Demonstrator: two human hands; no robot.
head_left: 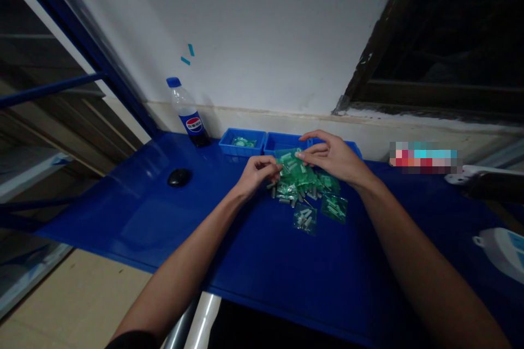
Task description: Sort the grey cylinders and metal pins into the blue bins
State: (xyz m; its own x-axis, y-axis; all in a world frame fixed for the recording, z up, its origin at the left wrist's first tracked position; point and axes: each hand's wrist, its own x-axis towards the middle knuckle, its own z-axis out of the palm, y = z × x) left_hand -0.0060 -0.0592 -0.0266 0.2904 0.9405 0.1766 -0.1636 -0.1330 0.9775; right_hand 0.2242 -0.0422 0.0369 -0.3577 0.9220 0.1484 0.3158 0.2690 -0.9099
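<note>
Left hand (pixel 258 173) and right hand (pixel 333 157) pinch a green bag (pixel 290 164) — pale parts inside — over heaped packets (pixel 287 192), toward the tabletop (pixel 254 262)'s back edge. Along that edge, the leftmost blue tray (pixel 241 151) contains green sachets (pixel 244 142); the bottle (pixel 193 121), dark liquid.

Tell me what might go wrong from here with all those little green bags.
The green bag between the left hand and right hand might spill its small pieces if it is open; I can't tell whether it is sealed.
Some loose grey pieces at the near edge of the pile of bags look rounded, so a nudge could perhaps roll them away.
Others might go unnoticed beneath the overlapping bags.
</note>
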